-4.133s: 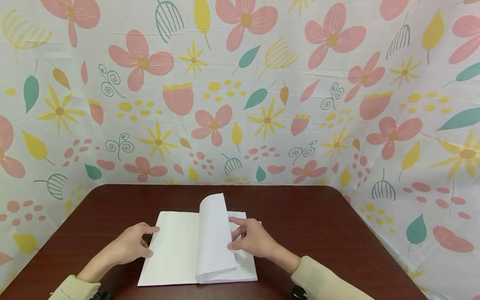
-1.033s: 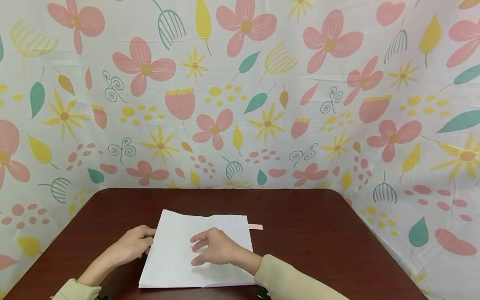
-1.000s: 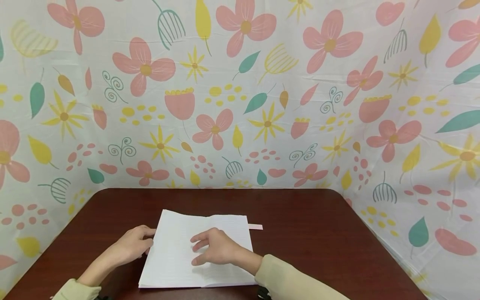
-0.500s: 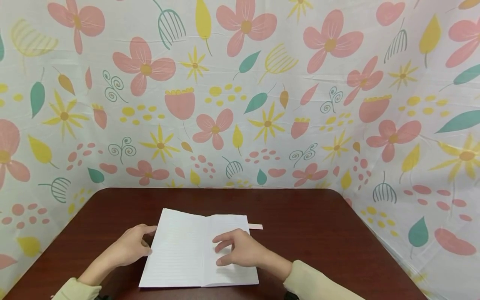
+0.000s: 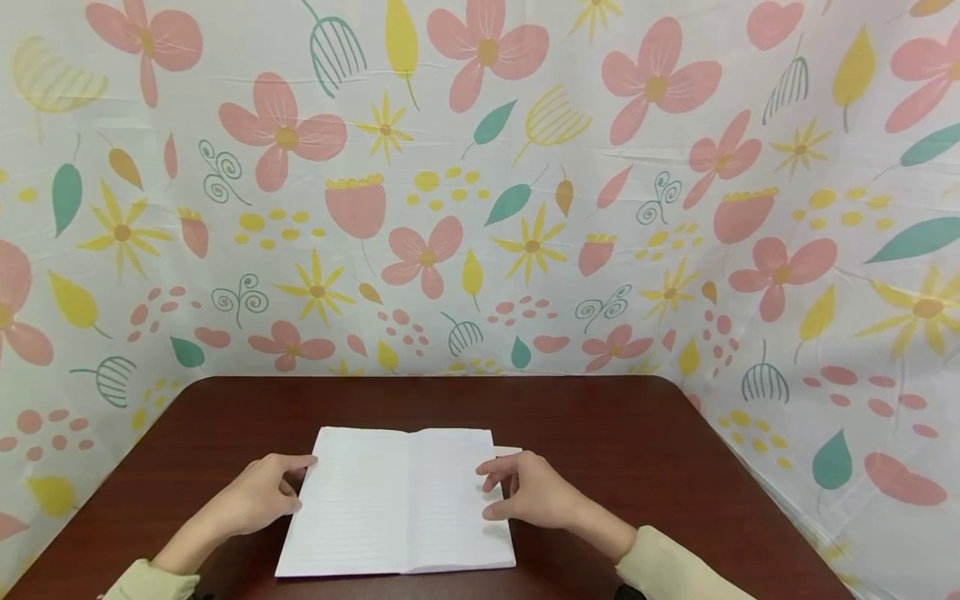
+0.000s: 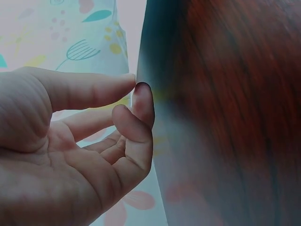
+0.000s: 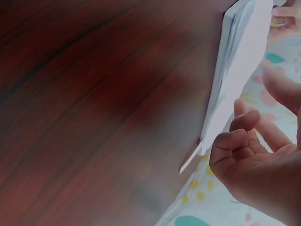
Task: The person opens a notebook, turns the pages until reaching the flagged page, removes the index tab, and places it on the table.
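Observation:
An open notebook (image 5: 360, 508) with white ruled pages lies on the table in the head view, a ruled page on each side. At its left edge is my left hand (image 5: 255, 493), the index finger and thumb tips apart along that edge. In the left wrist view, the thumb (image 6: 94, 92) tip touches the notebook's thin edge. My right hand (image 5: 536, 492) hovers over the right page's outer edge, fingers loosely bent with nothing held. The right wrist view has a gap between the right fingers (image 7: 244, 122) and the pages.
A pale strip (image 5: 507, 451) sticks out past the notebook's upper right edge. The dark wood-grain table (image 5: 600, 425) meets a flower-printed cloth (image 5: 480, 183) at the back and sides.
My right hand has moved from the middle of the notebook to its right edge. The lifted page of several seconds ago now lies flat on the left. My left hand stays at the left edge.

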`<state>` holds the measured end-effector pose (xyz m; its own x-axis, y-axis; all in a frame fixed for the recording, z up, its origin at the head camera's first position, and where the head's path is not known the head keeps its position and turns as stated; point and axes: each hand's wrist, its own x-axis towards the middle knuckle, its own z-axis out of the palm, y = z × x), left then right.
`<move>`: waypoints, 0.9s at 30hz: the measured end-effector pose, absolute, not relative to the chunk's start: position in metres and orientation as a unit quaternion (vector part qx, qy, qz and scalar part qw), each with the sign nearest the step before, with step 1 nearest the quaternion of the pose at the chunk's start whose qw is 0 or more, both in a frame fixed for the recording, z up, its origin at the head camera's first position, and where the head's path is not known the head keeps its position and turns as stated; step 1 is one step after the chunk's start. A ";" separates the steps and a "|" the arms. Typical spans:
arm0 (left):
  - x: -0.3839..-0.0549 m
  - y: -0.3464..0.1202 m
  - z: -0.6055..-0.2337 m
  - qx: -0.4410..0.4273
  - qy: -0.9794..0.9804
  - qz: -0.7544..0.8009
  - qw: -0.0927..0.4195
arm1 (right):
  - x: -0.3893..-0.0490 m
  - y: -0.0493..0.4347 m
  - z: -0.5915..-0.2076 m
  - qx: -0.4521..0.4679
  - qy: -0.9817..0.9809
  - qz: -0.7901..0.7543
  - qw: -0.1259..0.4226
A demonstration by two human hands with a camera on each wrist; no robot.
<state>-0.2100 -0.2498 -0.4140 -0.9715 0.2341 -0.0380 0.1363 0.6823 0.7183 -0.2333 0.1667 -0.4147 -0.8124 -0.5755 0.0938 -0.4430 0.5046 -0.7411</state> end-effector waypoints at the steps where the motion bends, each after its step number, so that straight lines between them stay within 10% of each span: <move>1: -0.210 -0.250 -0.415 0.103 0.914 0.387 0.065 | -0.234 0.169 -0.416 -0.295 0.865 -0.397 0.082; 27: -0.212 -0.255 -0.419 0.112 0.903 0.408 0.073 | -0.241 0.188 -0.427 -0.306 0.893 -0.315 0.102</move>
<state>-0.2120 -0.2546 -0.4187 -0.9643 0.2617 -0.0408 0.1421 0.6414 0.7539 -0.2410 0.1876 -0.4272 -0.7926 -0.6096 0.0106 -0.4817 0.6154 -0.6239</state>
